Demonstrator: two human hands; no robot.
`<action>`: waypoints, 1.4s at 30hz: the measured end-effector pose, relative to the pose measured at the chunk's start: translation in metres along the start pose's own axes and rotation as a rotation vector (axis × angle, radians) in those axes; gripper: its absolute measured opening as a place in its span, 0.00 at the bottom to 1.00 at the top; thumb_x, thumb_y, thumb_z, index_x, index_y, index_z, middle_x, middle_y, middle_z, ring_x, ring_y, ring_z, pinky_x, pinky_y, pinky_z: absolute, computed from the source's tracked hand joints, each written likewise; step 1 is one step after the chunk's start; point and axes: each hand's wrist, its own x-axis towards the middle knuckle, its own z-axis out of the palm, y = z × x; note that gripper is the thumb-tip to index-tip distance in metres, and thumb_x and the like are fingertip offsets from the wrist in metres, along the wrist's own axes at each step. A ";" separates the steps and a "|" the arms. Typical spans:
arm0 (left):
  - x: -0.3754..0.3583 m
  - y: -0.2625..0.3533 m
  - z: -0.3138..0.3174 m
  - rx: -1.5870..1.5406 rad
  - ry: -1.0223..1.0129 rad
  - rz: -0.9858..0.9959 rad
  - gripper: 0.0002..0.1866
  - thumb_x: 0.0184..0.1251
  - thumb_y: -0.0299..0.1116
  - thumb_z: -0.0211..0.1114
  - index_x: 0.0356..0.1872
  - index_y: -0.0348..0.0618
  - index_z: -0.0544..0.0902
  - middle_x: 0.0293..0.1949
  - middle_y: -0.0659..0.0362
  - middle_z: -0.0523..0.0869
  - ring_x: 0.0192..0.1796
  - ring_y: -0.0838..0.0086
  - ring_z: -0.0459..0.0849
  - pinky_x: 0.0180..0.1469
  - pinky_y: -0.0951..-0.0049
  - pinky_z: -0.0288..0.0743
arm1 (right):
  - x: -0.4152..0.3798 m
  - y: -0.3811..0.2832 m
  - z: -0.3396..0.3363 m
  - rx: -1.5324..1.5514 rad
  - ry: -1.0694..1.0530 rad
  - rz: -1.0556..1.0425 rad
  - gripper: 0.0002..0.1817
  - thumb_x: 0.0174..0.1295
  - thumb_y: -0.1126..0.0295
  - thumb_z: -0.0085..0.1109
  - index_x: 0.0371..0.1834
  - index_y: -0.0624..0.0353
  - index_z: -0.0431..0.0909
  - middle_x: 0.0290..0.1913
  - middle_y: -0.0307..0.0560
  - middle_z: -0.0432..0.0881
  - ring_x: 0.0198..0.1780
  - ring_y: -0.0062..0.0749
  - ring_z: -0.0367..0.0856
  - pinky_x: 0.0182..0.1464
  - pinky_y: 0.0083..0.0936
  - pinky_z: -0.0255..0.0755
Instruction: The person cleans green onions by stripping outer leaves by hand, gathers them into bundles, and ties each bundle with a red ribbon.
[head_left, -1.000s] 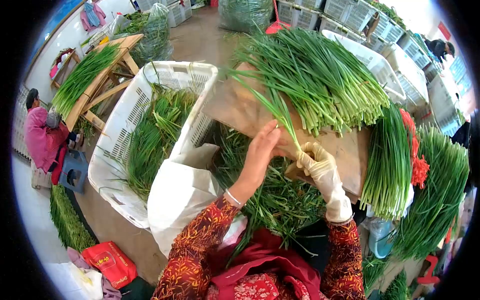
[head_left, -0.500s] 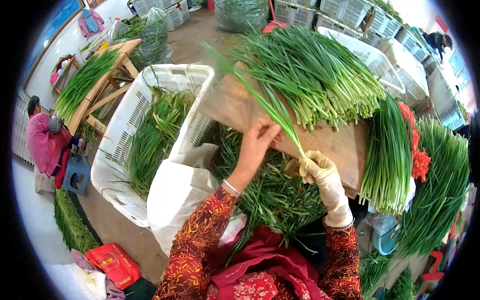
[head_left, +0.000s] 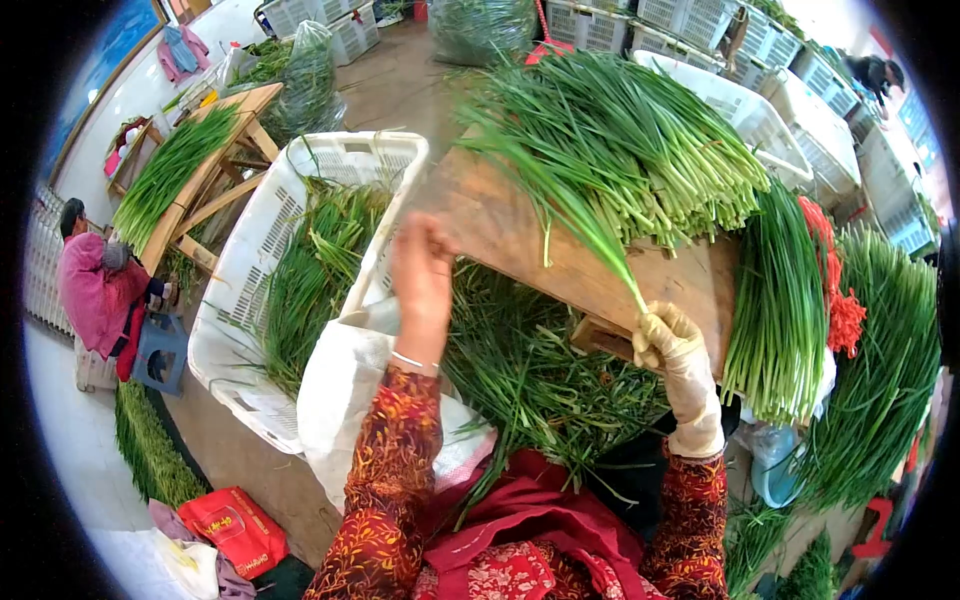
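My gloved right hand [head_left: 668,338] pinches the pale stem end of a few garlic chives [head_left: 590,225], whose green leaves slant up and to the left over the board. Bare and smeared by motion, my left hand [head_left: 422,265] is raised beside the rim of the white crate; its fingers are too blurred to read. A large pile of garlic chives [head_left: 640,150] lies on the wooden board [head_left: 500,215], stems facing me. Loose leaves and scraps [head_left: 560,370] are heaped below the board, in front of my lap.
On the left, a white crate [head_left: 225,330] holds more greens, with a white sack [head_left: 345,400] against it. Upright chive bundles [head_left: 785,310] and red ties [head_left: 840,320] stand at right. A person in pink [head_left: 95,290] sits far left; another person [head_left: 875,75] is at the far right.
My left hand has come off the chives and swung left toward the crate. The right hand, still gripping the chives, has shifted slightly right and down.
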 end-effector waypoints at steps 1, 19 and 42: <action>0.008 0.008 -0.009 -0.086 0.017 0.055 0.05 0.66 0.33 0.55 0.35 0.42 0.72 0.27 0.64 0.75 0.28 0.82 0.73 0.31 0.81 0.71 | -0.004 -0.004 -0.004 0.015 0.027 0.000 0.07 0.61 0.66 0.54 0.35 0.58 0.73 0.23 0.35 0.75 0.21 0.13 0.67 0.25 0.08 0.60; -0.093 -0.044 0.045 0.193 -0.438 -0.673 0.19 0.72 0.38 0.42 0.57 0.37 0.64 0.52 0.51 0.75 0.51 0.70 0.76 0.51 0.72 0.73 | 0.002 0.024 0.043 -0.476 -0.059 -0.060 0.14 0.60 0.60 0.56 0.41 0.60 0.75 0.26 0.40 0.78 0.27 0.19 0.74 0.33 0.18 0.69; -0.048 -0.020 0.029 -0.062 -0.138 -0.498 0.11 0.67 0.39 0.53 0.43 0.45 0.72 0.24 0.69 0.68 0.23 0.85 0.64 0.31 0.77 0.65 | 0.073 -0.051 0.015 -1.516 0.368 -0.457 0.11 0.58 0.60 0.55 0.36 0.56 0.75 0.21 0.49 0.79 0.23 0.38 0.79 0.26 0.31 0.72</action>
